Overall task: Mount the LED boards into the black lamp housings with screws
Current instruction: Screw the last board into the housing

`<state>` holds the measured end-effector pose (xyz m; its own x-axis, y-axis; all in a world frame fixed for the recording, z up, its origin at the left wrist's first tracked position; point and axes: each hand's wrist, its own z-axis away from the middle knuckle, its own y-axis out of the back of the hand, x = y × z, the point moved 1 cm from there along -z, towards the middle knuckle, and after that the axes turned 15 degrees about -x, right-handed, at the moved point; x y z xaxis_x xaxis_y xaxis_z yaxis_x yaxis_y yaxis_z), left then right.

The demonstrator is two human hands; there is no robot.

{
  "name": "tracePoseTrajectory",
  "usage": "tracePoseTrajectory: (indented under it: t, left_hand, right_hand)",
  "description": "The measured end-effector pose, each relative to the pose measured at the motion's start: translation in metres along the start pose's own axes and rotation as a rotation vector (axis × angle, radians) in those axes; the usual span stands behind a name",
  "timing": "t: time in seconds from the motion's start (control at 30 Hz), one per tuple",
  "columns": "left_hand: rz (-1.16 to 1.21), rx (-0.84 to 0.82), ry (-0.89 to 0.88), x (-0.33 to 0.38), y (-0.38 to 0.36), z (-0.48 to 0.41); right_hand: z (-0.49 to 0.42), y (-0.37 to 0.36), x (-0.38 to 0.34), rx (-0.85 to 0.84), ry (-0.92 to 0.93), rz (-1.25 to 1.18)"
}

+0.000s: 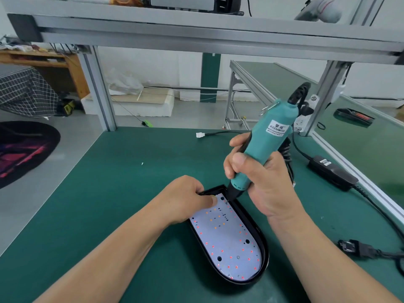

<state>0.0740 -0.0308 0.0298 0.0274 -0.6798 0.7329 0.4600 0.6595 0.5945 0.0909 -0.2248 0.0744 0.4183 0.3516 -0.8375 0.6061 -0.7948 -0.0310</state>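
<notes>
Lying inside the black lamp housing (263,241), the LED board (229,243) fills it.

2 bare forearms enter from the bottom edge and angle toward each other. The left forearm (109,248) runs up and to the right. The left hand (188,197) lies knuckles up, with its fingers curled over the far end of the housing (261,239) and its thumb tip pressed down on the board (229,243). The right forearm (323,254) runs up and to the left. The right hand (260,184) is wrapped round the lower barrel of the screwdriver (269,136), with the thumb laid against the near side and the fingers curled round the far side. The 2 hands are close together but apart, the right one higher.
</notes>
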Motion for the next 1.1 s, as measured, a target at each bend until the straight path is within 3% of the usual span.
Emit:
tracePoseTrajectory:
  t: [0.13, 0.23, 0.33, 0.4, 0.53, 0.73, 0.87, 1.1]
  left_hand:
    - [-0.008, 0.009, -0.015, 0.000, 0.001, 0.003]
    - [0.089, 0.034, -0.019, 0.002, 0.003, 0.007]
    - [0.590, 0.180, 0.040, -0.005, 0.015, 0.003]
    - [0.943, 0.213, -0.021, -0.009, 0.025, 0.005]
    - [1.216, 0.162, -0.151, -0.017, 0.037, 0.015]
    - [1.146, 0.070, -0.278, -0.004, 0.030, 0.024]
    - [0.906, 0.094, -0.301, 0.010, 0.020, 0.032]
    - [0.839, 0.025, -0.362, 0.028, 0.006, 0.045]
  right_hand:
    - [-0.001, 0.006, -0.016, 0.081, 0.152, -0.120]
    - [0.004, 0.011, -0.015, 0.186, 0.164, -0.234]
    - [0.013, 0.013, -0.007, 0.313, 0.088, -0.372]
    - [0.014, 0.015, -0.004, 0.356, 0.060, -0.454]
    - [0.012, 0.014, -0.004, 0.354, 0.060, -0.537]
    - [0.013, 0.001, -0.006, 0.274, 0.083, -0.564]
    - [0.012, 0.003, -0.011, 0.310, 0.089, -0.568]
    - [0.011, 0.009, -0.017, 0.369, 0.122, -0.601]
